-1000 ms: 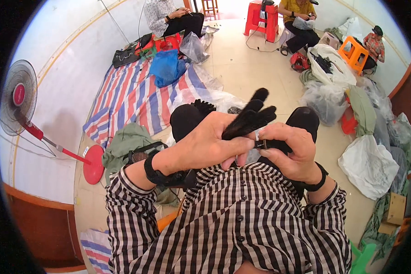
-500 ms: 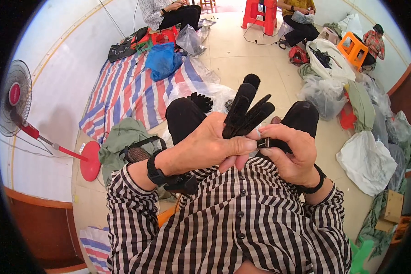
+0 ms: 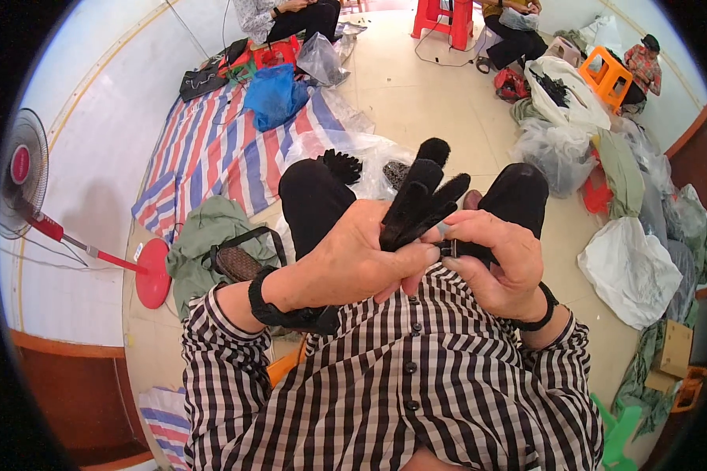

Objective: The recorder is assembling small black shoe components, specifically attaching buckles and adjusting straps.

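Note:
My left hand is closed around a bunch of black strips that fan upward from its fingers. My right hand meets it from the right and pinches a small dark piece at the base of the bunch. Both hands sit just above my knees in black trousers and in front of my black-and-white checked shirt. A black band is on each wrist.
A clear plastic sheet with more black pieces lies before my knees. A striped tarp, blue bag, green bag and red fan are left. White sacks, stools and seated people are right and behind.
The bunch of black strips has risen slightly and spread a little. Both hands keep their hold close together.

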`<move>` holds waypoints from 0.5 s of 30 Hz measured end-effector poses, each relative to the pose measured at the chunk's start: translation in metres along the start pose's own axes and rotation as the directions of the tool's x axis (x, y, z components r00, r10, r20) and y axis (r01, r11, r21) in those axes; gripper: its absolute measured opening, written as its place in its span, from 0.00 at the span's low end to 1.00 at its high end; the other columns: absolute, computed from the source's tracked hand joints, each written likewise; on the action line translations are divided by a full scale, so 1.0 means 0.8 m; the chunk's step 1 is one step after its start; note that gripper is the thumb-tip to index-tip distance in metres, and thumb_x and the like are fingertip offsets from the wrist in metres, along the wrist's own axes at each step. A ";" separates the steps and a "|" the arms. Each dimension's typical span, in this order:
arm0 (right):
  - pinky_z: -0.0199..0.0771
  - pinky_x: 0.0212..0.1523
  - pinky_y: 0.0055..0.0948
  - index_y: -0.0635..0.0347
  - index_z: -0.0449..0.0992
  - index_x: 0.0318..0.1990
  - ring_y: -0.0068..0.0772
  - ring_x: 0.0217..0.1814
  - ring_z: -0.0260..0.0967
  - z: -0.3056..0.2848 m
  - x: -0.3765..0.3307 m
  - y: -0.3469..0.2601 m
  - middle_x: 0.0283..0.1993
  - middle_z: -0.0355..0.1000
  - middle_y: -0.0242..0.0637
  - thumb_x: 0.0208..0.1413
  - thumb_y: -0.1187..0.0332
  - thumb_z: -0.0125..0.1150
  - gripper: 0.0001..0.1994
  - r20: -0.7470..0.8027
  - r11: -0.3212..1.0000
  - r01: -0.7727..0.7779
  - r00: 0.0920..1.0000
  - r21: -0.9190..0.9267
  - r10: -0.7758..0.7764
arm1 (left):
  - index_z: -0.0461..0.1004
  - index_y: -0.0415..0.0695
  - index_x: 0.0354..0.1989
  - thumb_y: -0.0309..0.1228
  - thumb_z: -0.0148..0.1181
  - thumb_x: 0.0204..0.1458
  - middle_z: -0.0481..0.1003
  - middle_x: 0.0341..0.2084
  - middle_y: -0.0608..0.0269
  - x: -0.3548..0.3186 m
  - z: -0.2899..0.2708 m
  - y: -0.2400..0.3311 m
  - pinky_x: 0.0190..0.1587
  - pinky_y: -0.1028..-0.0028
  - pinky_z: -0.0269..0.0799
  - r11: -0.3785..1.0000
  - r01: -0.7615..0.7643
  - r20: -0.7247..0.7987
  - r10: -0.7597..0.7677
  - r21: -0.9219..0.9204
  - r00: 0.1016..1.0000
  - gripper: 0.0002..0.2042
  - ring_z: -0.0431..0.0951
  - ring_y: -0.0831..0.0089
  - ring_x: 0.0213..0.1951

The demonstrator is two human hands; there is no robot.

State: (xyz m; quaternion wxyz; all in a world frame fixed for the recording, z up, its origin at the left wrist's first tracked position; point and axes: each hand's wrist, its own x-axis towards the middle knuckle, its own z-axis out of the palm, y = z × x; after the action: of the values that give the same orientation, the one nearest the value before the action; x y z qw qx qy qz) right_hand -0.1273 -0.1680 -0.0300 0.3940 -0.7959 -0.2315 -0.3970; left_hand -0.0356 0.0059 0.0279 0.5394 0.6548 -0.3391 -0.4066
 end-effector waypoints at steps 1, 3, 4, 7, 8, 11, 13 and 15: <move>0.74 0.36 0.31 0.69 0.73 0.35 0.43 0.35 0.74 0.002 -0.001 0.004 0.32 0.73 0.44 0.36 0.78 0.65 0.14 0.005 1.000 -0.011 1.000 0.001 0.011 | 0.70 0.38 0.33 0.29 0.54 0.51 0.71 0.14 0.65 0.004 -0.002 -0.002 0.14 0.84 0.60 1.000 0.009 0.002 -0.009 -0.009 1.000 0.07 0.67 0.84 0.12; 0.74 0.36 0.32 0.69 0.73 0.35 0.44 0.36 0.74 -0.001 0.000 -0.005 0.31 0.73 0.44 0.35 0.78 0.66 0.14 -0.001 1.000 0.017 1.000 -0.004 -0.017 | 0.71 0.38 0.32 0.30 0.54 0.49 0.71 0.13 0.66 -0.006 0.008 0.005 0.14 0.84 0.60 0.999 0.021 -0.045 -0.020 0.038 0.999 0.07 0.66 0.84 0.11; 0.74 0.37 0.32 0.69 0.73 0.35 0.44 0.36 0.74 -0.002 0.000 -0.009 0.31 0.73 0.44 0.35 0.78 0.66 0.14 0.000 0.999 0.038 0.999 -0.008 -0.038 | 0.71 0.38 0.32 0.30 0.54 0.49 0.71 0.13 0.66 -0.011 0.012 0.007 0.14 0.84 0.60 0.999 0.013 -0.051 -0.011 0.046 0.999 0.07 0.66 0.84 0.11; 0.74 0.37 0.32 0.68 0.72 0.35 0.44 0.36 0.73 -0.002 0.006 0.000 0.32 0.73 0.44 0.35 0.78 0.65 0.15 0.025 0.999 0.050 0.998 -0.017 -0.050 | 0.69 0.38 0.33 0.25 0.56 0.48 0.71 0.12 0.64 -0.002 0.006 0.004 0.11 0.85 0.58 1.000 0.027 -0.075 -0.027 0.000 0.997 0.06 0.65 0.84 0.11; 0.74 0.37 0.32 0.68 0.72 0.35 0.44 0.36 0.73 -0.002 0.006 0.003 0.32 0.73 0.43 0.36 0.78 0.65 0.15 0.041 0.998 0.066 0.997 -0.024 -0.065 | 0.69 0.37 0.33 0.25 0.56 0.48 0.71 0.12 0.64 -0.001 0.006 0.002 0.12 0.85 0.58 1.000 0.016 -0.092 -0.015 0.015 0.996 0.06 0.65 0.84 0.11; 0.74 0.38 0.33 0.68 0.72 0.36 0.44 0.36 0.73 -0.002 0.005 0.008 0.33 0.74 0.43 0.36 0.77 0.65 0.15 0.063 0.996 0.089 0.994 -0.023 -0.087 | 0.69 0.37 0.32 0.25 0.57 0.47 0.71 0.13 0.65 0.002 0.007 0.001 0.12 0.84 0.57 0.999 0.013 -0.119 -0.008 0.038 0.993 0.06 0.65 0.85 0.11; 0.73 0.38 0.32 0.68 0.72 0.37 0.43 0.36 0.73 -0.004 0.007 0.008 0.34 0.74 0.43 0.37 0.77 0.65 0.15 0.099 0.995 0.093 0.991 -0.025 -0.090 | 0.69 0.38 0.32 0.25 0.57 0.47 0.70 0.13 0.65 0.003 0.010 -0.002 0.12 0.84 0.57 0.999 0.021 -0.128 -0.015 0.045 0.992 0.06 0.65 0.85 0.11; 0.73 0.38 0.31 0.67 0.72 0.37 0.43 0.35 0.73 -0.007 0.010 0.005 0.34 0.74 0.43 0.37 0.77 0.64 0.15 0.135 0.995 0.099 0.986 -0.021 -0.095 | 0.70 0.38 0.31 0.25 0.57 0.46 0.71 0.13 0.66 0.003 0.011 -0.012 0.14 0.83 0.59 0.997 -0.052 -0.149 0.061 0.060 0.987 0.06 0.66 0.84 0.12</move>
State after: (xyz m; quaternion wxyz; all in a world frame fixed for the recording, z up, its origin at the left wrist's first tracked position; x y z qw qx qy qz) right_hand -0.1228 -0.1745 -0.0228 0.3470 -0.8138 -0.2903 -0.3648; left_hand -0.0422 0.0015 0.0171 0.5563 0.6886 -0.3269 -0.3308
